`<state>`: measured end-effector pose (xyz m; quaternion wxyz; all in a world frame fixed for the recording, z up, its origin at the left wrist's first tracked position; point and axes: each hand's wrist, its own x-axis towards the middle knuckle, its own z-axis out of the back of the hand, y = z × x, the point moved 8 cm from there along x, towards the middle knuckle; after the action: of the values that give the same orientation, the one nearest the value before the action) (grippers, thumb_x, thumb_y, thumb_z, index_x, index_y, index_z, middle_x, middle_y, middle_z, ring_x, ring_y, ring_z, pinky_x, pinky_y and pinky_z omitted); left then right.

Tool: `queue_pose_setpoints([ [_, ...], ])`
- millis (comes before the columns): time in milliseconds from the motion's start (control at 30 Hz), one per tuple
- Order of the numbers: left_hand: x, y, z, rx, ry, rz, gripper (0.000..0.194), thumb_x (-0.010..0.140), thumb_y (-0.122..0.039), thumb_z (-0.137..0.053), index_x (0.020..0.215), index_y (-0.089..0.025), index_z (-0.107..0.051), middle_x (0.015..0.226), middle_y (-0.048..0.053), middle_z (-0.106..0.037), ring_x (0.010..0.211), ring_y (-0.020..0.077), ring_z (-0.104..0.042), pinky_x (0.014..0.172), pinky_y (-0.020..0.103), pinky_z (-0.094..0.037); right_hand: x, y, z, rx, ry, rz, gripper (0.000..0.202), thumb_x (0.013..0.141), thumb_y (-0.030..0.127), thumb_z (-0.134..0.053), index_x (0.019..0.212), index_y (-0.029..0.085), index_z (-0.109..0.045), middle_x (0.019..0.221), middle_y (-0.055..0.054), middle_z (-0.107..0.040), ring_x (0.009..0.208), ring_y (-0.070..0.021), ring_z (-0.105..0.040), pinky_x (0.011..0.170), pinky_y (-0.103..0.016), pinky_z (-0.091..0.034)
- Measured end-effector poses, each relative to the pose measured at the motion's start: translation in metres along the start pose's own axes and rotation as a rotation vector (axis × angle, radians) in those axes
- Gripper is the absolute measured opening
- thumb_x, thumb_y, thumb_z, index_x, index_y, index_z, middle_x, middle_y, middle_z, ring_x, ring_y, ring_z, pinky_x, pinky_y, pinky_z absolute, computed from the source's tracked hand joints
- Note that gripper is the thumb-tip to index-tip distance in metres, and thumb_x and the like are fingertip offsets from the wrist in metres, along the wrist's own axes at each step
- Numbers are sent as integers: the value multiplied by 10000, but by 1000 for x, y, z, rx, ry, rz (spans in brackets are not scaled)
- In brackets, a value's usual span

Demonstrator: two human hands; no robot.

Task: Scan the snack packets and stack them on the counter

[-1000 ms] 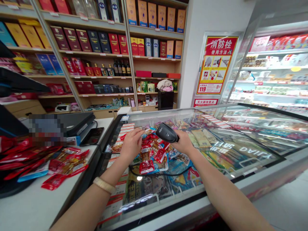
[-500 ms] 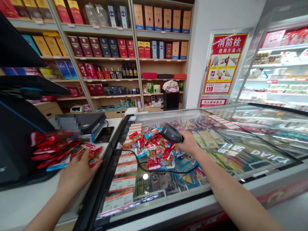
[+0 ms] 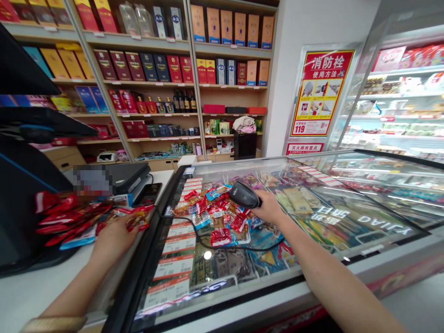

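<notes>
My right hand (image 3: 268, 206) is wrapped round the handle of a black barcode scanner (image 3: 244, 194), its head pointing left over the freezer lid. Beneath and beside the scanner lies a heap of small snack packets (image 3: 219, 221), red and blue with clear windows, on the glass. On the counter at left, my left hand (image 3: 116, 236) has its fingers curled on a red snack packet (image 3: 142, 216); the fingertips are partly hidden. More red packets (image 3: 65, 217) are piled just left of that hand. The scanner's black cable (image 3: 239, 248) loops across the glass.
A glass-topped chest freezer (image 3: 204, 319) fills the middle and right. A dark checkout machine (image 3: 21, 208) stands at far left, with a phone-like black device (image 3: 147, 193) on the counter (image 3: 21, 296). Shelves of boxed bottles (image 3: 156, 85) line the back.
My left hand has drawn its fingers in from a spread pose onto a packet, which has shifted slightly right. The right hand and scanner stay nearly where they were; the view has turned slightly.
</notes>
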<state>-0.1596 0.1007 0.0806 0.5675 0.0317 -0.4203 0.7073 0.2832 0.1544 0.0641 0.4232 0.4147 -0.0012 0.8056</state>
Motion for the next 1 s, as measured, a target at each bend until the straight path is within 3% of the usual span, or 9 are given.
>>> queue_pose_setpoints([
  [100, 2, 2, 10, 81, -21, 195, 152, 576, -350, -664, 674, -235, -649, 525, -13, -543, 599, 231, -531, 696, 393, -496, 0, 0, 0, -2, 5, -1, 277, 696, 258, -657, 964, 198, -691, 913, -74, -732, 809, -233, -671, 728, -321, -502],
  [200, -5, 0, 17, -297, -150, 440, 142, 693, -309, -635, 776, -195, -652, 615, 2, -590, 681, 214, -563, 776, 409, -509, 0, 0, -1, -9, 11, 2, 280, 707, 263, -652, 976, 198, -692, 926, -78, -735, 828, -238, -674, 743, -326, -507],
  [267, -9, -11, 3, -636, -129, 568, 130, 789, -243, -539, 842, -168, -631, 691, 23, -642, 698, 189, -592, 735, 372, -532, 1, 1, -1, -11, 9, 12, 278, 715, 271, -651, 979, 193, -693, 931, -86, -736, 837, -245, -676, 745, -332, -506],
  [433, -18, -67, -57, -1323, 122, 840, 273, 892, -113, -343, 918, -115, -615, 860, 108, -708, 785, 162, -674, 658, 298, -571, 1, 4, 3, -3, -16, 23, 260, 709, 291, -663, 949, 196, -691, 892, -76, -733, 798, -236, -674, 718, -322, -500],
  [567, -24, -102, -93, -1479, 230, 805, 273, 908, -162, -369, 954, -127, -635, 994, 140, -710, 918, 215, -693, 718, 376, -604, 1, 7, 5, -4, -11, 30, 256, 689, 273, -666, 936, 205, -681, 861, -65, -726, 776, -229, -668, 709, -316, -502],
  [667, -32, -112, -112, -1435, 298, 689, 194, 848, -171, -526, 1001, -169, -645, 1051, 111, -706, 961, 238, -690, 768, 422, -602, 0, 13, 7, 7, -15, 65, 234, 704, 263, -659, 933, 216, -669, 891, -67, -725, 805, -228, -668, 725, -317, -507],
  [800, -43, -111, -123, -1310, 316, 515, 469, 719, -104, -665, 1171, -224, -630, 1059, 72, -716, 921, 208, -699, 802, 381, -592, -1, 27, 9, 25, -17, 141, 200, 727, 299, -676, 905, 211, -659, 846, -68, -717, 784, -226, -655, 715, -317, -503],
  [1000, -46, -109, -125, -1041, 350, 260, 566, 673, -312, -737, 1221, -198, -648, 1190, 118, -688, 1029, 258, -674, 872, 388, -561, -3, 44, 7, 87, 29, 260, 264, 752, 281, -650, 1003, 198, -649, 910, -82, -719, 817, -228, -661, 751, -328, -497],
])
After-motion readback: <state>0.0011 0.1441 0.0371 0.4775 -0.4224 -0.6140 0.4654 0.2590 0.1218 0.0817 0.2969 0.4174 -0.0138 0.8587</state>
